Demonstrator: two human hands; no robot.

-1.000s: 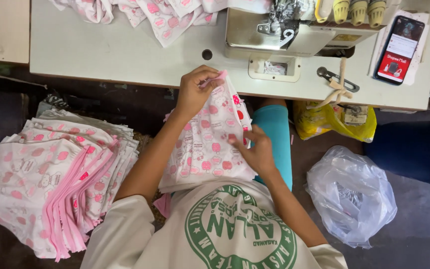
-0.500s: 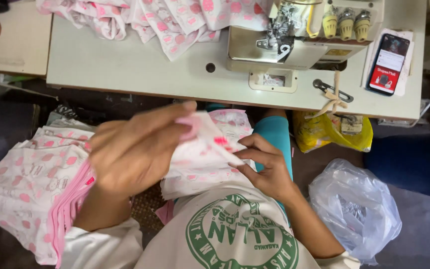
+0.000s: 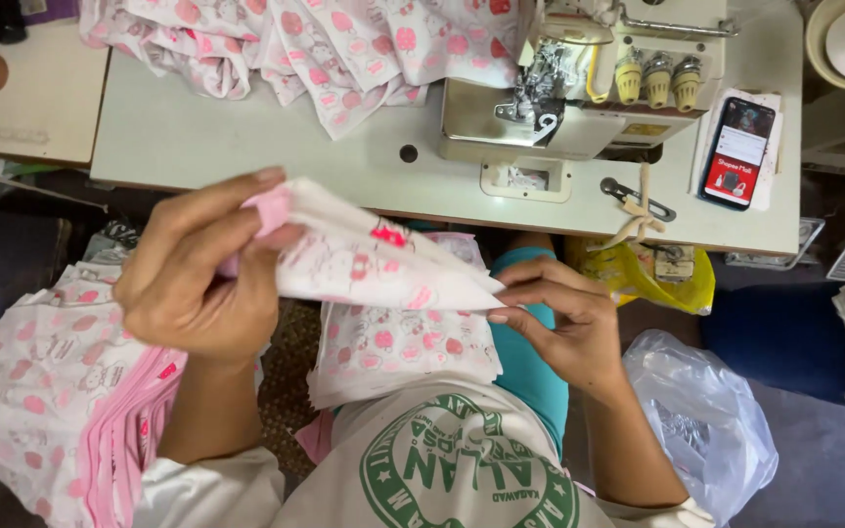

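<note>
My left hand (image 3: 198, 274) pinches the pink-trimmed end of a white fabric piece with pink prints (image 3: 364, 259), lifted in front of the sewing table. My right hand (image 3: 559, 318) grips the same piece at its other, pointed end. More cut pieces of the same cloth (image 3: 393, 352) lie on my lap below. The sewing machine (image 3: 579, 78) stands on the table behind the hands, apart from them.
A stack of the same pink-printed pieces (image 3: 41, 391) lies at my left. More printed cloth (image 3: 325, 44) is heaped on the white table (image 3: 198, 137). A phone (image 3: 737, 152) and scissors (image 3: 638, 200) rest at its right. Yellow bag (image 3: 638, 279) and clear plastic bag (image 3: 706, 420) at right.
Both hands have lifted one fabric piece off the lap and stretched it out between them; my left hand has risen toward the camera and moved left.
</note>
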